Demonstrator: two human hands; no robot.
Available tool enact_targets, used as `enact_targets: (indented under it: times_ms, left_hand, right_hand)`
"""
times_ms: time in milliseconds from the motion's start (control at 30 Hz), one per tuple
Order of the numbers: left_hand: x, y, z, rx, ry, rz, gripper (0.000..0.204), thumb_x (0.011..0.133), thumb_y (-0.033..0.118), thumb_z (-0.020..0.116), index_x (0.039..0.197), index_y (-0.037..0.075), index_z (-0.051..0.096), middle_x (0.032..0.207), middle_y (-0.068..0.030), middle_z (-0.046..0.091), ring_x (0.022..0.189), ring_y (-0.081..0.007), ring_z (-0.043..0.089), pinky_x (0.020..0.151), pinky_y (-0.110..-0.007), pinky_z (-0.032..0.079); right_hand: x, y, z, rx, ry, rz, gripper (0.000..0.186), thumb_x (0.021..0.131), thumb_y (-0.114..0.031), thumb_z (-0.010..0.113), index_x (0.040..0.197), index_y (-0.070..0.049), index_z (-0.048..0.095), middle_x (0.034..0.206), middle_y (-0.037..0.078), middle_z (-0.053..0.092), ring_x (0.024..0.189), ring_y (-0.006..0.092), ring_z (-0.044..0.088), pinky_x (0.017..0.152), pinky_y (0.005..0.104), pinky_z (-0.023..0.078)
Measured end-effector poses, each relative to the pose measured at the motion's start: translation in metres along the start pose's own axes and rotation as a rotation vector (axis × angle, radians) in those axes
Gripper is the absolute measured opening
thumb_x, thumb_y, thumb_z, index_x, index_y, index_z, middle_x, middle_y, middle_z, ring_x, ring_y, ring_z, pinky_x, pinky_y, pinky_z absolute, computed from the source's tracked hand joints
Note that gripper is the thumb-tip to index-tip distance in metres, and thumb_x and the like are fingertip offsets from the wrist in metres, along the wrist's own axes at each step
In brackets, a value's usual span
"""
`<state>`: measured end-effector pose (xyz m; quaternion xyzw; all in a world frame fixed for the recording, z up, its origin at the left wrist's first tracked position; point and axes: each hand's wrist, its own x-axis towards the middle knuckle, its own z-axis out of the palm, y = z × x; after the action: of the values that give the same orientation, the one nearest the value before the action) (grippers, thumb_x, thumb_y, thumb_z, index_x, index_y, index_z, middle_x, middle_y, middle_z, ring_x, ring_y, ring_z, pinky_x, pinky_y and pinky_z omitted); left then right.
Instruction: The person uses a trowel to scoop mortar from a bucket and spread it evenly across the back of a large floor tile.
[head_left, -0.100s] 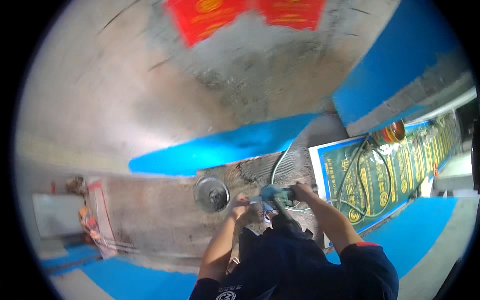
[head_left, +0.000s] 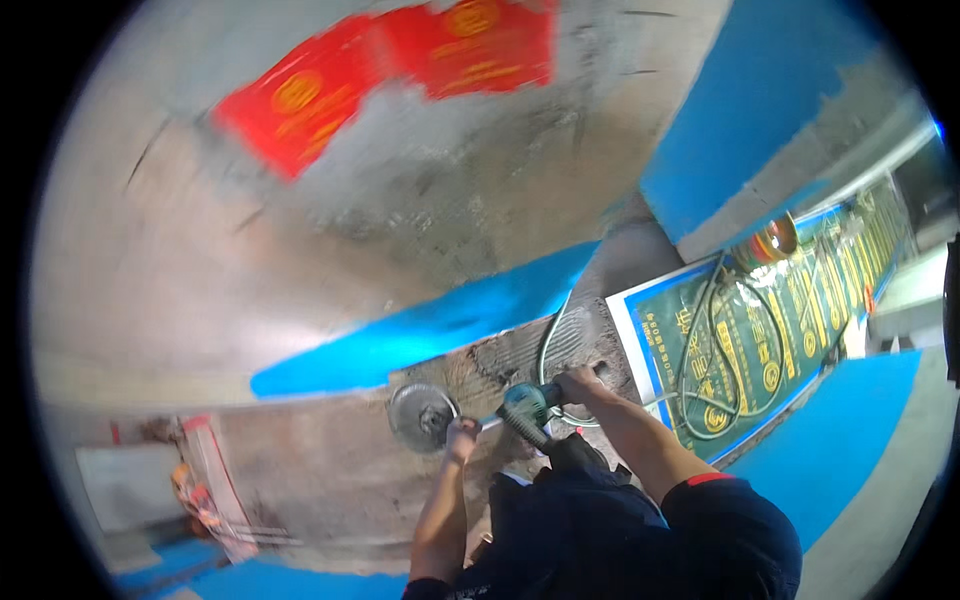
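A teal power tool (head_left: 526, 404) is held across the front of my body. My right hand (head_left: 578, 386) is closed on its rear handle. On the bar towards the other end, my left hand (head_left: 462, 438) is wrapped. Just beyond that hand is a round grey disc (head_left: 421, 418) with a dark centre, seemingly the tool's head; whether it touches the floor, I cannot tell. A dark ribbed piece below the motor runs back towards my dark shirt. A pale cable (head_left: 550, 335) passes beside the motor.
Green printed sheeting (head_left: 735, 345) covers the ground to the right, with a coiled hose (head_left: 712, 432) and a round multicoloured container (head_left: 768, 243) on it. Ahead rises a grey wall with a blue band (head_left: 430, 335) and torn red sheets (head_left: 470, 45). A white board (head_left: 130, 487) lies far left.
The whole view has turned and shifted, so the red sheets show further left and lower. Both hands keep their hold on the tool, and the left now appears closer to the round disc.
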<state>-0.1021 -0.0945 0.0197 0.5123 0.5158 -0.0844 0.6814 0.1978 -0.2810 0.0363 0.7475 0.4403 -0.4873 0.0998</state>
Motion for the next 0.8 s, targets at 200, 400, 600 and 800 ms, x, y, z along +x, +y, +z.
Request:
enact_targets:
  times_ms: [200, 400, 600, 800]
  left_hand:
    - [0.133, 0.101, -0.034, 0.055, 0.281, 0.302, 0.049, 0.075, 0.01, 0.076, 0.118, 0.004, 0.054, 0.099, -0.0074, 0.058, 0.083, -0.0173, 0.059, 0.069, -0.029, 0.049]
    - [0.063, 0.264, 0.002, 0.017, 0.021, 0.451, 0.061, 0.086, 0.005, 0.069, 0.138, 0.004, 0.036, 0.113, -0.0087, 0.058, 0.1, -0.0165, 0.058, 0.086, -0.033, 0.05]
    - [0.059, 0.359, 0.069, -0.302, -0.187, 0.129, 0.027, 0.094, 0.022, 0.064, 0.109, 0.003, 0.054, 0.093, -0.0082, 0.063, 0.087, -0.0209, 0.064, 0.075, -0.031, 0.05]
    - [0.104, 0.366, 0.067, -0.681, -0.261, -0.246, 0.037, 0.09, 0.032, 0.069, 0.106, 0.004, 0.05, 0.088, -0.0081, 0.055, 0.078, -0.0205, 0.056, 0.067, -0.035, 0.046]
  right_hand:
    - [0.12, -0.013, -0.164, -0.143, 0.647, -0.137, 0.017, 0.078, -0.02, 0.065, 0.094, -0.014, 0.07, 0.1, 0.01, 0.07, 0.101, 0.0288, 0.066, 0.078, 0.0458, 0.051]
    - [0.161, -0.042, -0.209, -0.027, 0.657, -0.003, 0.023, 0.084, -0.018, 0.056, 0.1, -0.008, 0.07, 0.11, 0.013, 0.067, 0.1, 0.0301, 0.064, 0.095, 0.0486, 0.044]
    - [0.161, -0.036, -0.228, -0.018, 0.851, 0.138, 0.032, 0.087, -0.031, 0.054, 0.102, -0.008, 0.07, 0.11, 0.013, 0.059, 0.11, 0.0295, 0.052, 0.1, 0.0463, 0.034]
    - [0.134, -0.061, -0.221, 0.185, 0.957, 0.202, 0.026, 0.085, -0.02, 0.055, 0.105, -0.007, 0.066, 0.117, 0.014, 0.056, 0.11, 0.0301, 0.052, 0.091, 0.0429, 0.04]
